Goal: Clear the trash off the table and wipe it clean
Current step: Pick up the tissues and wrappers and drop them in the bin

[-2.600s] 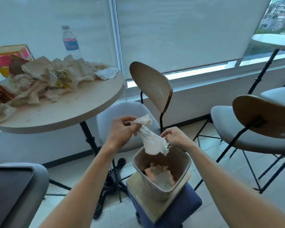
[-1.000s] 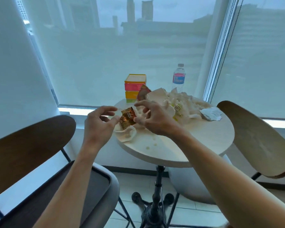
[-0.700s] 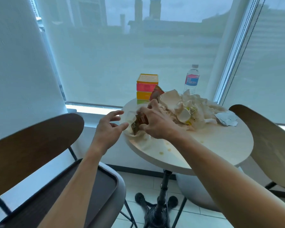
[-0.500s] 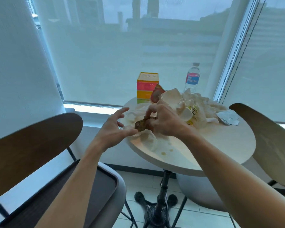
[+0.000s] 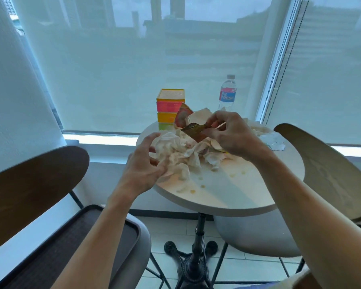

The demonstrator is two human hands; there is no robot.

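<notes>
A round white table (image 5: 233,197) carries a heap of crumpled tissues (image 5: 175,149) and wrappers, with small yellowish spills (image 5: 196,188) on its near part. My right hand (image 5: 231,136) pinches a brown-gold snack wrapper (image 5: 193,130) and holds it just above the heap. My left hand (image 5: 143,165) hovers at the table's left edge with fingers spread, its fingertips touching the crumpled tissues. A red-pink wrapper (image 5: 182,116) stands in the pile behind, and a silver foil wrapper (image 5: 273,140) lies at the right.
A stack of colourful boxes (image 5: 170,107) and a water bottle (image 5: 227,93) stand at the table's far side by the window. A wooden-backed chair (image 5: 33,184) sits close on the left, another chair (image 5: 325,170) on the right. The table's black pedestal (image 5: 196,259) stands on the tiled floor.
The view swung from the bin to the table. My right hand picked the brown wrapper out of the pile and raised it; my left hand moved in onto the tissues.
</notes>
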